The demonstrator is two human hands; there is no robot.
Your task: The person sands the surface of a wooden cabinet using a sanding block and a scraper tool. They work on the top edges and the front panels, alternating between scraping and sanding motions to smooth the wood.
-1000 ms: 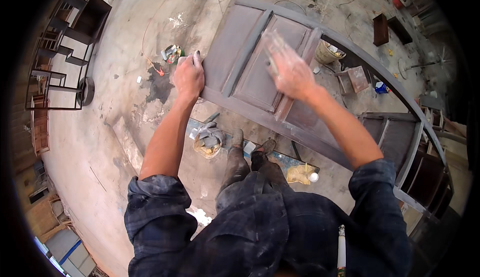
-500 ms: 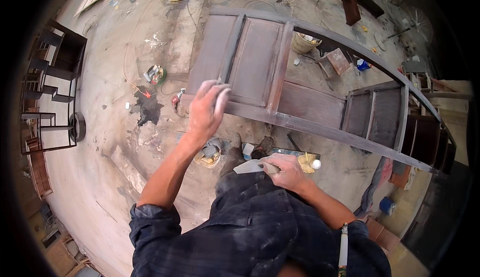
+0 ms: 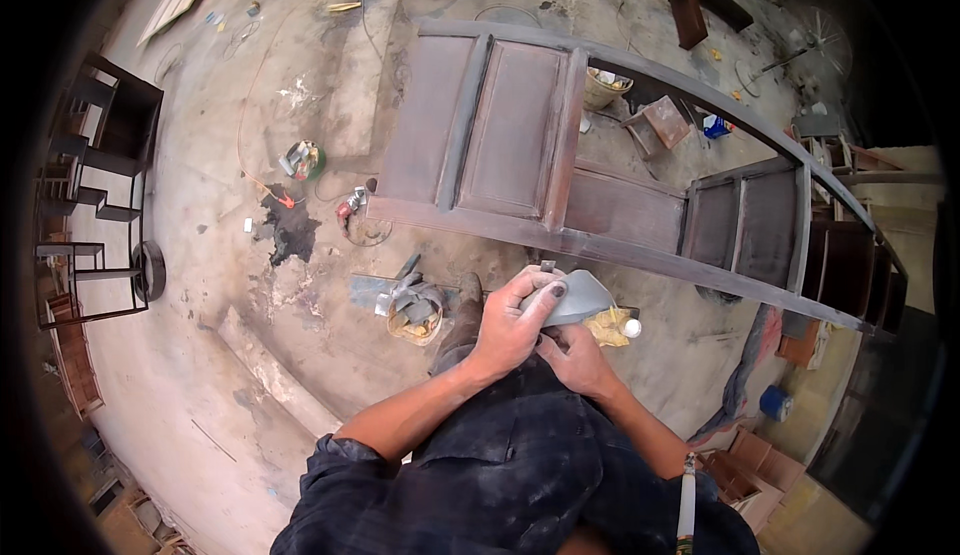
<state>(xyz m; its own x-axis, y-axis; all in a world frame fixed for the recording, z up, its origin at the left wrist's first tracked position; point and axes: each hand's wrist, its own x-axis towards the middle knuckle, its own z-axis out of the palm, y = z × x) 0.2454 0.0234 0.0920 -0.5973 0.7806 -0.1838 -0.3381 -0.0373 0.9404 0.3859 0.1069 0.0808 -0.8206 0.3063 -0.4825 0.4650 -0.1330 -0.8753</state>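
Left hand (image 3: 508, 320) pinches a grey sheet (image 3: 582, 300) between thumb and fingers, held in front of the body; right hand (image 3: 578, 357) is just below it, fingers mostly hidden, can't tell if they're closed on anything. Panelled wooden frame (image 3: 512, 125) stretches across ahead, neither hand on it. Work looks partway: brown panels and rails are unevenly toned with greyish streaks, so the surface seems unfinished, though which parts are done or left can't be told.

Furniture workshop; panelled wooden frame (image 3: 512, 133); dark shelving (image 3: 112, 162); stained floor (image 3: 215, 280)
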